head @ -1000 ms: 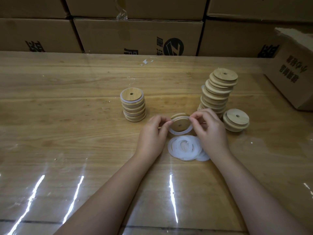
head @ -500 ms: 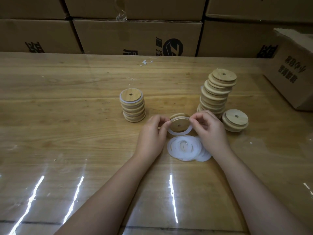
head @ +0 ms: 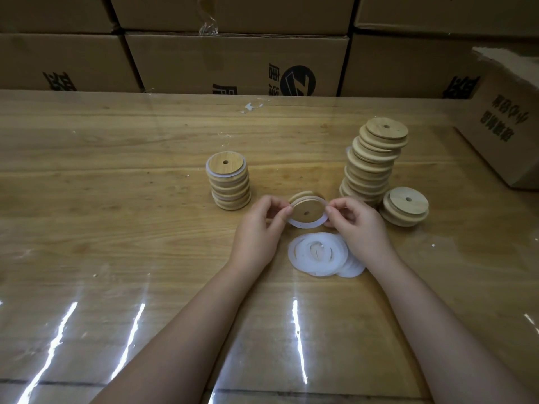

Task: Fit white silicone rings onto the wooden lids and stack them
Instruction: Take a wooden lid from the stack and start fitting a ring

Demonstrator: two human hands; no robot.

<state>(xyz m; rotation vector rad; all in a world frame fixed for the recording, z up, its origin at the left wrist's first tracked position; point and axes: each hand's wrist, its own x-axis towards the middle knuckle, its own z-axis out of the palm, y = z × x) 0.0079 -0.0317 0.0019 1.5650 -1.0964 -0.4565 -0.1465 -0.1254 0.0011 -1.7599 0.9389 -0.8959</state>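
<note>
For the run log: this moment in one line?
step: fitting ring on lid | left hand: pinches lid | right hand: pinches lid | ringed stack: left | bare stack: right

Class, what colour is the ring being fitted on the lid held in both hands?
The ring is white; the head view shows it best.
</note>
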